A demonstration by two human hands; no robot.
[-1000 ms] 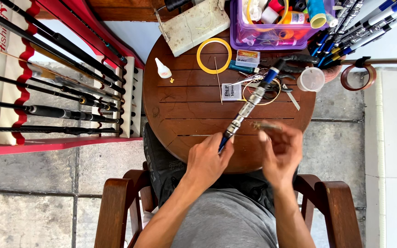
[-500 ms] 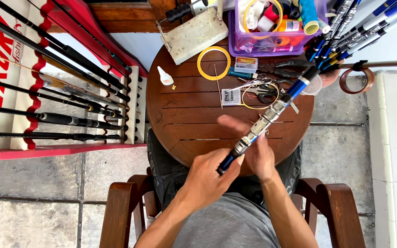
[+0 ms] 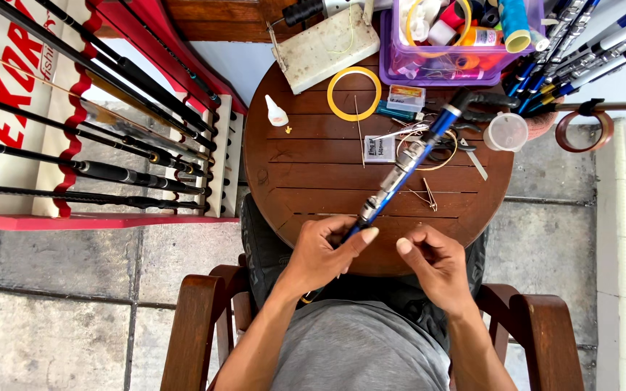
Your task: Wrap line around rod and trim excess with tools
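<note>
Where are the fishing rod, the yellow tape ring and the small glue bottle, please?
fishing rod point(image 3: 409, 161): head view, on its silver reel seat.
yellow tape ring point(image 3: 332, 101): head view, on its left band.
small glue bottle point(image 3: 277, 114): head view, on its white body.

A grey short-sleeved shirt and dark trousers are worn. The forearms, left hand point(image 3: 324, 253) and right hand point(image 3: 436, 264) are left uncovered.

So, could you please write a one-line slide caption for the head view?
Seated at a round wooden table, left hand grips a blue fishing rod; right hand is beside it.
</note>
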